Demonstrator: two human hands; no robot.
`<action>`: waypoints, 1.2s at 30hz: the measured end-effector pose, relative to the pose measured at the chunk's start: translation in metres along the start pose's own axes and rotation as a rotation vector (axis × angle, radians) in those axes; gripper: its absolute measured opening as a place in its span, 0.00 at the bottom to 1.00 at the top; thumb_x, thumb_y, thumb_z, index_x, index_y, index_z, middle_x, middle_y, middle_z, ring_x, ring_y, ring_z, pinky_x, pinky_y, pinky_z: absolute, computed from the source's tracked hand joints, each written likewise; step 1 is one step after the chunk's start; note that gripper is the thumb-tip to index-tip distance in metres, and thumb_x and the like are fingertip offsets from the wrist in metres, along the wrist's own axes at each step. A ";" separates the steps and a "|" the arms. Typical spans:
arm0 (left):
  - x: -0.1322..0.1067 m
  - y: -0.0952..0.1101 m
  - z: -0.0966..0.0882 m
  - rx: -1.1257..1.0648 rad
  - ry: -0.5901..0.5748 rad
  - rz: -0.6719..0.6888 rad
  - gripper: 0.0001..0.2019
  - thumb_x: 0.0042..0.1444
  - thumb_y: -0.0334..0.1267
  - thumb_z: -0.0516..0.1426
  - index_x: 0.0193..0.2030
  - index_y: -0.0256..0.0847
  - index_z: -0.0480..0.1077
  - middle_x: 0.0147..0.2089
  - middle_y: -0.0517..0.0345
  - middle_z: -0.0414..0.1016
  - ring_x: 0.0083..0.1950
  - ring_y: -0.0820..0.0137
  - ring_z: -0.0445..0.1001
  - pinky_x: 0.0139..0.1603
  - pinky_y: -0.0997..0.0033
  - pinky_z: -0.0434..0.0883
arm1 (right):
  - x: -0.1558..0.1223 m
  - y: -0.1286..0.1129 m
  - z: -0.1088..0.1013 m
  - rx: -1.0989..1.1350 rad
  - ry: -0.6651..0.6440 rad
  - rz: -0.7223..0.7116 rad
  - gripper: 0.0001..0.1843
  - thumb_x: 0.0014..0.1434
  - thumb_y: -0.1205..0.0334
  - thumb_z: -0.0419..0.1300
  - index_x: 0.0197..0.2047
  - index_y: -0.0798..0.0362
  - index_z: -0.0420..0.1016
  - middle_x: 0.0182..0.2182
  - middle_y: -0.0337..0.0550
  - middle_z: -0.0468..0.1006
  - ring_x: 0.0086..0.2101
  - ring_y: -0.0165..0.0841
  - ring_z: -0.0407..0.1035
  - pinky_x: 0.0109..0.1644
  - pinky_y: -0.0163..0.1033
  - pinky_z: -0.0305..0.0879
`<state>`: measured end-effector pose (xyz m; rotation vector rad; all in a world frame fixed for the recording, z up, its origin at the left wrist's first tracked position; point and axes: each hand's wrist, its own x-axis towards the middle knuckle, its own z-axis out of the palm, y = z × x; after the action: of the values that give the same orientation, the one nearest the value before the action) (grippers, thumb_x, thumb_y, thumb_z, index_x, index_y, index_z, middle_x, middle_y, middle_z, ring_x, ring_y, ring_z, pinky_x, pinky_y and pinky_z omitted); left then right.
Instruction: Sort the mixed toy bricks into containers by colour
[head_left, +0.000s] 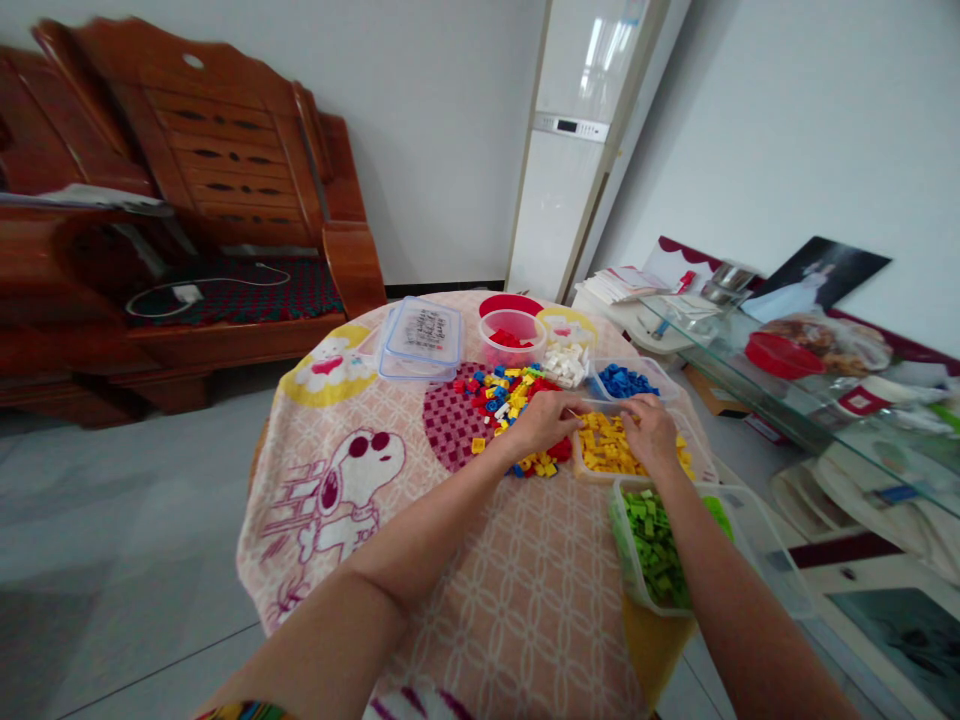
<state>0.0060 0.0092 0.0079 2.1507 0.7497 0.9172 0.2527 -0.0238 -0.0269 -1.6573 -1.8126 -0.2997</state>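
My left hand (551, 422) is at the left rim of a clear box (600, 475) of yellow toy bricks (606, 442). Its fingertips are pinched together, and whatever is between them is too small to name. Over the right part of that box, my right hand (651, 432) reaches down with bent fingers close to the yellow bricks; what they grip, if anything, is hidden. Just left of the box lies a mixed pile of bricks (506, 392) in red, blue, yellow and white, partly covered by my left hand.
Around the pile stand a tub (511, 350) of red bricks, a heap of white bricks (566, 364), a box of blue bricks (628, 380) and a box of green bricks (660, 545). Clear lids (421, 338) lie at the back left. A cluttered glass shelf (795, 385) flanks the table's right side.
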 end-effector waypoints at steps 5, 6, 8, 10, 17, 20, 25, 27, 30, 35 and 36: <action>0.007 -0.014 -0.033 -0.033 0.099 -0.024 0.12 0.54 0.30 0.59 0.44 0.36 0.82 0.41 0.54 0.84 0.40 0.69 0.80 0.41 0.75 0.74 | 0.000 0.001 0.001 0.002 0.003 0.006 0.14 0.59 0.63 0.54 0.40 0.54 0.81 0.42 0.53 0.78 0.43 0.46 0.72 0.51 0.52 0.70; 0.007 -0.017 -0.040 -0.039 0.105 -0.031 0.13 0.54 0.31 0.59 0.44 0.36 0.81 0.40 0.54 0.84 0.39 0.69 0.80 0.41 0.75 0.73 | 0.000 0.001 0.001 0.003 0.003 0.008 0.14 0.59 0.63 0.54 0.40 0.54 0.81 0.42 0.54 0.78 0.43 0.46 0.72 0.51 0.52 0.70; 0.006 -0.024 -0.056 -0.011 0.153 -0.055 0.13 0.54 0.31 0.59 0.44 0.36 0.82 0.38 0.55 0.84 0.38 0.69 0.79 0.40 0.75 0.73 | 0.000 0.001 0.001 0.002 0.005 0.009 0.14 0.59 0.63 0.54 0.40 0.54 0.81 0.42 0.54 0.78 0.43 0.46 0.72 0.52 0.52 0.70; 0.003 -0.032 -0.073 0.038 0.257 -0.109 0.13 0.53 0.31 0.58 0.42 0.34 0.81 0.36 0.55 0.83 0.36 0.70 0.78 0.39 0.75 0.72 | 0.000 0.001 0.001 0.000 0.003 0.005 0.14 0.59 0.63 0.54 0.40 0.54 0.81 0.43 0.54 0.78 0.43 0.46 0.72 0.52 0.52 0.70; -0.010 -0.063 -0.107 0.379 0.208 -0.339 0.13 0.48 0.29 0.58 0.38 0.34 0.82 0.33 0.54 0.82 0.36 0.67 0.77 0.37 0.74 0.70 | 0.000 0.001 0.000 -0.009 0.010 -0.008 0.15 0.60 0.63 0.54 0.40 0.54 0.82 0.42 0.54 0.78 0.43 0.45 0.72 0.51 0.51 0.71; -0.012 -0.071 -0.104 0.477 0.110 -0.374 0.13 0.46 0.28 0.58 0.37 0.37 0.83 0.33 0.54 0.83 0.36 0.67 0.77 0.37 0.74 0.70 | 0.000 0.001 0.000 -0.015 0.012 -0.009 0.15 0.60 0.62 0.53 0.40 0.54 0.82 0.42 0.54 0.78 0.44 0.46 0.72 0.51 0.51 0.71; -0.013 -0.074 -0.095 0.510 0.055 -0.349 0.14 0.47 0.28 0.59 0.39 0.38 0.83 0.38 0.53 0.85 0.37 0.67 0.78 0.38 0.74 0.70 | 0.000 0.001 0.000 -0.007 0.003 -0.015 0.16 0.60 0.62 0.53 0.41 0.55 0.82 0.42 0.55 0.78 0.43 0.46 0.72 0.52 0.52 0.70; -0.013 -0.075 -0.096 0.488 0.056 -0.348 0.14 0.47 0.28 0.59 0.39 0.38 0.83 0.38 0.53 0.85 0.37 0.67 0.78 0.39 0.74 0.70 | 0.000 0.002 0.000 -0.006 0.005 -0.006 0.15 0.60 0.62 0.53 0.41 0.53 0.82 0.42 0.54 0.78 0.44 0.45 0.72 0.52 0.51 0.70; -0.014 -0.075 -0.103 0.422 0.080 -0.370 0.14 0.47 0.30 0.60 0.40 0.36 0.83 0.36 0.55 0.84 0.36 0.67 0.78 0.38 0.75 0.70 | 0.000 0.003 0.001 -0.001 0.010 0.006 0.15 0.60 0.62 0.53 0.40 0.53 0.82 0.42 0.53 0.78 0.44 0.45 0.72 0.52 0.52 0.70; -0.017 -0.077 -0.118 0.237 0.158 -0.397 0.15 0.48 0.34 0.61 0.42 0.35 0.83 0.31 0.57 0.82 0.31 0.69 0.77 0.33 0.76 0.69 | 0.000 0.004 0.002 0.007 0.011 0.016 0.15 0.59 0.62 0.53 0.41 0.51 0.82 0.42 0.52 0.78 0.44 0.45 0.71 0.52 0.51 0.71; -0.017 -0.077 -0.119 0.193 0.161 -0.394 0.14 0.48 0.35 0.61 0.41 0.35 0.83 0.29 0.58 0.81 0.30 0.70 0.76 0.31 0.76 0.68 | 0.000 0.004 0.002 0.004 0.013 0.018 0.15 0.59 0.62 0.53 0.40 0.51 0.82 0.42 0.52 0.78 0.44 0.45 0.71 0.52 0.51 0.71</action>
<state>-0.1138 0.0858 0.0060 1.9979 1.3340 0.8383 0.2553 -0.0218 -0.0296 -1.6645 -1.7871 -0.2978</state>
